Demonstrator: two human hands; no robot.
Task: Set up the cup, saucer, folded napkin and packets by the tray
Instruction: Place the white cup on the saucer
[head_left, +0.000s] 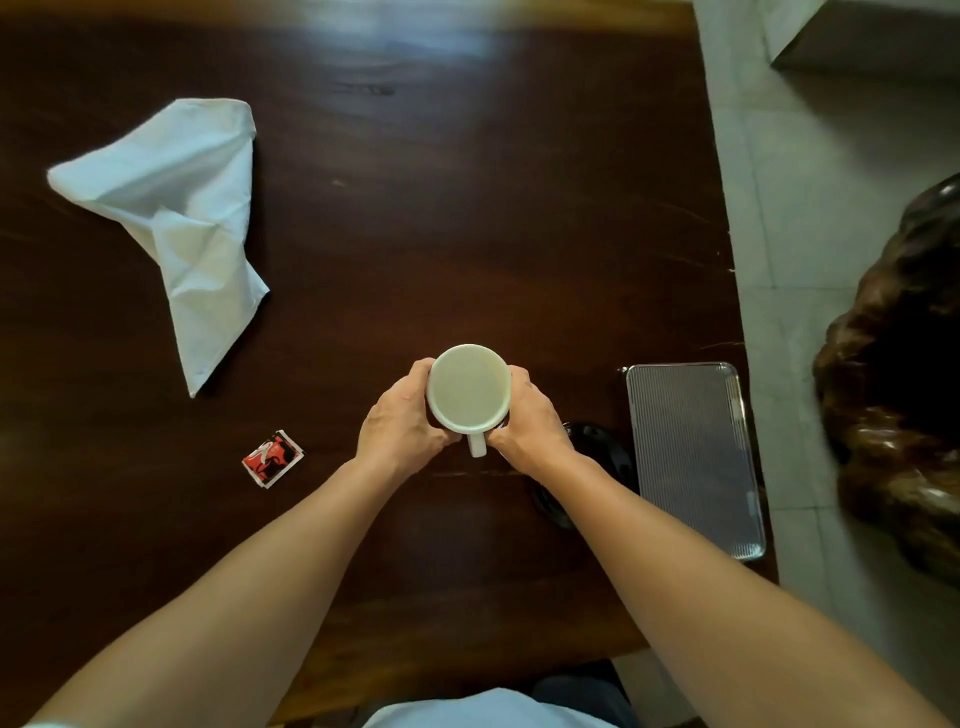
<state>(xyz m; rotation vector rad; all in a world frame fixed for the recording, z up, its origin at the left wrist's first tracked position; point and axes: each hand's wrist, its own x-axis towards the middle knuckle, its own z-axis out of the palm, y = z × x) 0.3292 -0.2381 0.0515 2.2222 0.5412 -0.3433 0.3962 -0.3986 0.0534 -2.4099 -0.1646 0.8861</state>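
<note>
Cup (469, 388) clasped between both hands near the middle of the tabletop (415, 208), left hand (400, 422) wrapped on its left wall, right hand (531, 418) on its right, handle pointing toward the near edge between the thumbs. Cannot tell whether resting on the wood or lifted. Looks ceramic: rigid, moderately heavy, smooth and breakable, so best carried by the walls or by the handle and set down gently. Pale inside, possibly liquid, so kept level. Dark saucer (597, 441) lying just right of the cup, partly hidden under the right forearm, hard to make out against the dark wood; thin, stiff, best lifted by its rim. Tray (696, 457) at the right edge, just beyond the saucer, ribbed and shiny. Napkin (182, 223) far left, crumpled and unfolded, soft and limp, to be taken by the corners for folding. Packet (272, 458) near left, red, light and flat, to be pinched at an edge.
</note>
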